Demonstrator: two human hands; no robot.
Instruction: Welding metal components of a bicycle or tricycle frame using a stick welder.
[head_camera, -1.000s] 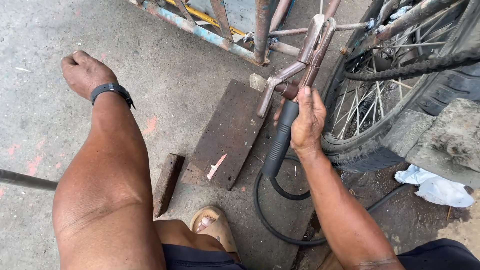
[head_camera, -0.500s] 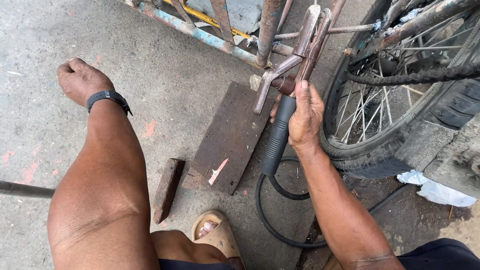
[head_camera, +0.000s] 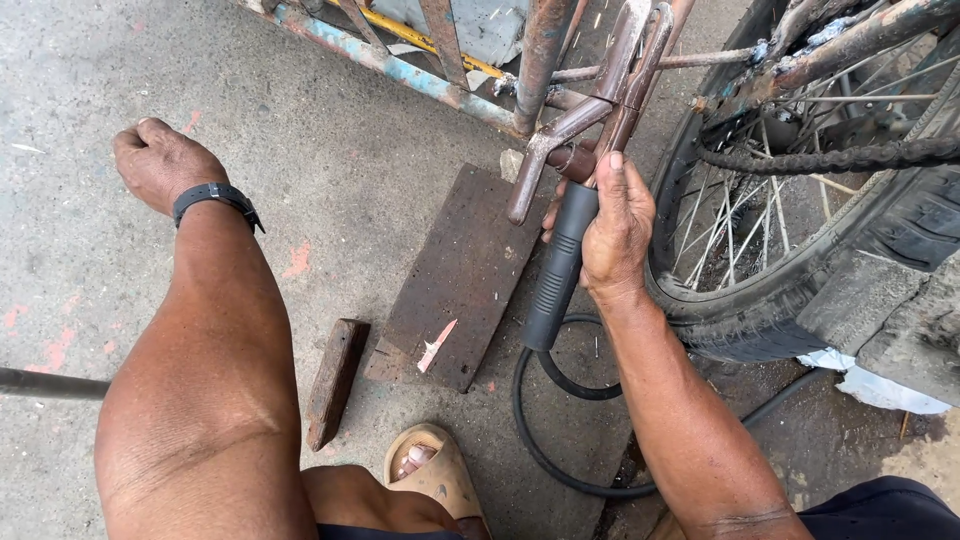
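Since 1 s ago the left hand (head_camera: 160, 160) has slid a bit toward the frame; it's a closed fist on concrete, holding nothing visible. Head view: right hand (head_camera: 615, 235) wraps tight round the welding electrode holder (head_camera: 565, 255), clamp up vs. rusty frame tube (head_camera: 540, 60). Risk, imo: cable (head_camera: 545, 440) near sandalled foot (head_camera: 435, 470) could snag, jerking the holder into the tyre (head_camera: 850, 270).

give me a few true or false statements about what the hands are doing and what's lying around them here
1. The right hand grips the black handle of a welding electrode holder. True.
2. The left hand holds a hammer. False: it is a closed fist resting on the concrete ground, holding no tool.
3. A black wristband sits on the left wrist. True.
4. A flat rusty metal plate leans upright against the bicycle wheel. False: it lies flat on the ground, left of the wheel.
5. A black cable loops on the ground from the handle's bottom end. True.
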